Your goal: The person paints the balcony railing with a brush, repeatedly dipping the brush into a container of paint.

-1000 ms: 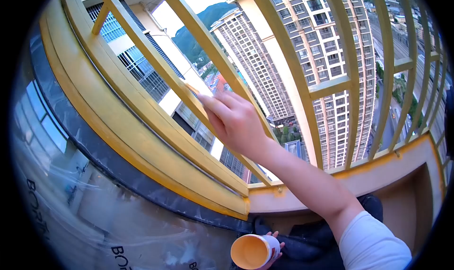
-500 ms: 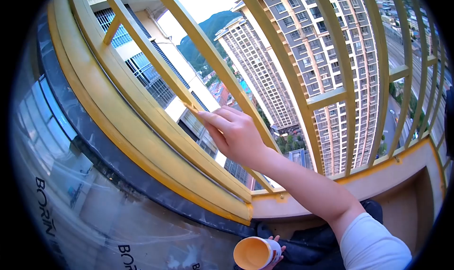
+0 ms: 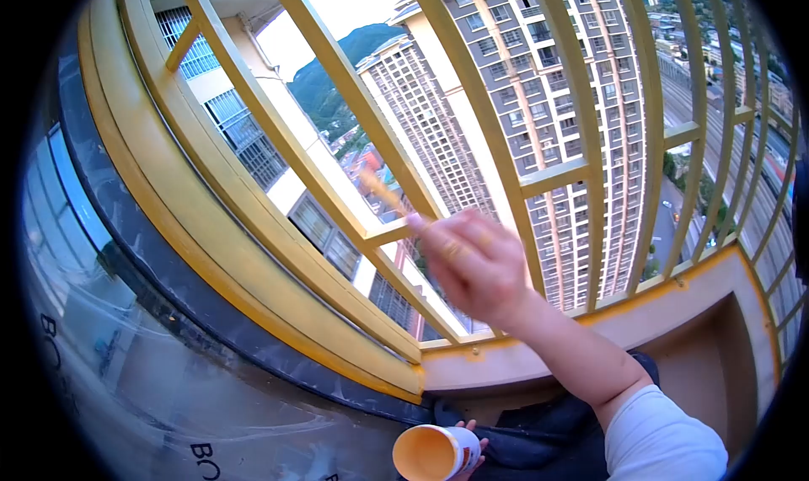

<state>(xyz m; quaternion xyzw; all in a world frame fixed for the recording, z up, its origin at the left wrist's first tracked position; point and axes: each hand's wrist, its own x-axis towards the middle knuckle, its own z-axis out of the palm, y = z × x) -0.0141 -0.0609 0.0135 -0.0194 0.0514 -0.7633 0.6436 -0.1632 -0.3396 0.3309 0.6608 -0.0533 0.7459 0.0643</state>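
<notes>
My right hand [image 3: 480,266] is closed around a small paintbrush [image 3: 383,189], blurred by motion. Its yellow end points up and left in front of the gap between two railing bars. Yellow smears mark the fingers. Just behind and below the brush is a yellow crosspiece [image 3: 394,231] of the railing [image 3: 371,114]. Low in the view, my left hand [image 3: 482,447] grips a white cup [image 3: 465,449] from its far side, with only fingertips showing. The cup is tilted toward me, and its inside is yellow-orange with paint.
A wide yellow ledge [image 3: 181,220] runs along the left, beside a dark sill [image 3: 160,266] and plastic film with printed letters [image 3: 253,422]. A pale low wall [image 3: 539,355] with yellow stains carries the railing. Tall buildings [image 3: 548,85] and a road stand far below, beyond the bars.
My right hand has pulled back from the slanting bar, moving right and down with the brush. The crosspiece behind it now shows. The view has shifted slightly; my left hand still holds the cup.
</notes>
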